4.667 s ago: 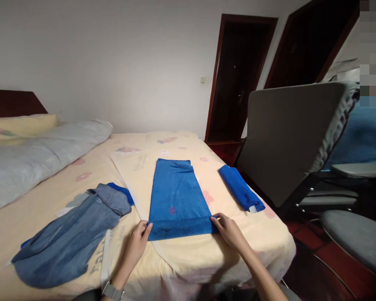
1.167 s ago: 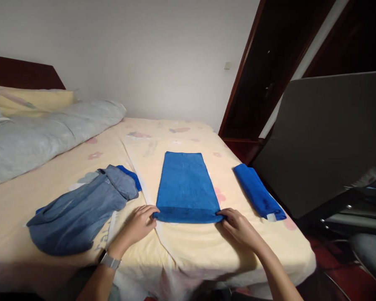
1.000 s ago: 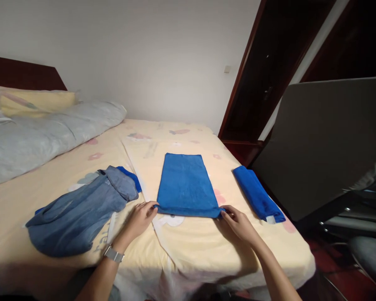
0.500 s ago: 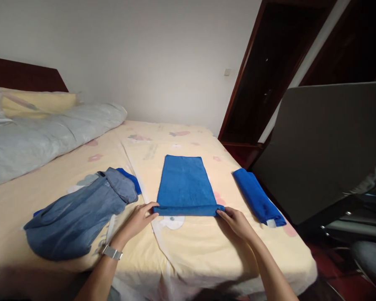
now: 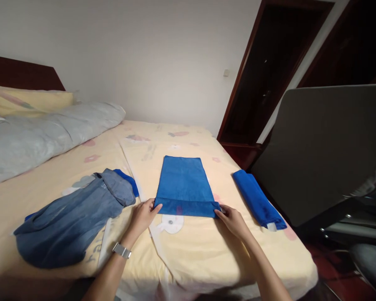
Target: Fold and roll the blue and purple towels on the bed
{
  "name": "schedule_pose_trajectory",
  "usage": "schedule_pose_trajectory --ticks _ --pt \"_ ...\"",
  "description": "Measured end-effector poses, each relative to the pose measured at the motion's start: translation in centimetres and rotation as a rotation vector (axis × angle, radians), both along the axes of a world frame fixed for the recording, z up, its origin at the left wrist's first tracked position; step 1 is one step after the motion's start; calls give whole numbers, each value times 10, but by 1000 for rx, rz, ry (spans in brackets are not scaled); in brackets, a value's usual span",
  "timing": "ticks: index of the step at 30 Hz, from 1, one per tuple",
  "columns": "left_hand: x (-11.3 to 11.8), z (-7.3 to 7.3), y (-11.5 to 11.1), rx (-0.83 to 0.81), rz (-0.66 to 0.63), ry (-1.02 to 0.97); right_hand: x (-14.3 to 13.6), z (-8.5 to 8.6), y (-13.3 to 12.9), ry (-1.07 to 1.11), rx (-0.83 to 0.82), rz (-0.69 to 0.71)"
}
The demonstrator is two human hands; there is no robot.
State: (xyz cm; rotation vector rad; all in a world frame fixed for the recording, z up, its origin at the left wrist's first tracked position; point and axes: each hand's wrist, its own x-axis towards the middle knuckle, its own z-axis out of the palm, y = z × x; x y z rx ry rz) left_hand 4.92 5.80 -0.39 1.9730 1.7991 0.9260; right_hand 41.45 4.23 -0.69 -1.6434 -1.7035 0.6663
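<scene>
A blue towel [image 5: 184, 179] lies flat on the bed, its near edge folded over into a band. My left hand [image 5: 144, 214] pinches the left end of that band between thumb and fingers. At the opposite end, my right hand [image 5: 230, 217] grips the band's right corner, fingers partly behind the cloth. Right of it rests a folded blue towel [image 5: 257, 200] with a white tag at its near end. To the left lies a crumpled grey-blue garment [image 5: 72, 221], with a brighter blue cloth [image 5: 128, 180] showing from under it.
The bed [image 5: 207, 255] has a pale yellow printed sheet. A grey rolled quilt [image 5: 56, 129] and a yellow pillow [image 5: 34, 103] lie at the far left. A dark panel [image 5: 326, 146] stands beyond the bed's right edge, near a dark door [image 5: 269, 71].
The folded band at the towel's near edge looks wider and flatter than before. Both hands still hold its ends; my left hand has shifted slightly right.
</scene>
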Motion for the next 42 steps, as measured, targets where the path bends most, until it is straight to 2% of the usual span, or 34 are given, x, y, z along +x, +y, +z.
schedule_pose_trajectory --ticks 7,11,14,19,24,31,35,38,40,42 --pt "9 17 -12 61 54 209 3 6 -4 16 48 0" --pt "12 23 -27 55 52 298 4 11 -17 -39 -13 -19" --pt "10 22 -36 32 37 352 4 12 -27 -95 -86 3" --pt "1 14 -39 47 37 363 5 14 -36 -10 -62 -10" --pt "-3 7 -40 28 16 364 3 6 -36 -24 -112 16" --pt "-4 5 -44 55 26 348 1 -1 -32 -132 -106 -15" --pt "5 3 -51 194 64 563 4 -6 -32 -258 -103 -55" --pt "8 5 -55 297 44 689 6 -5 -32 -353 -20 -89" --pt "5 6 -54 336 -31 653 5 -1 -34 -416 127 -77" --pt "-1 8 -52 355 -146 544 -1 6 -38 -451 282 -6"
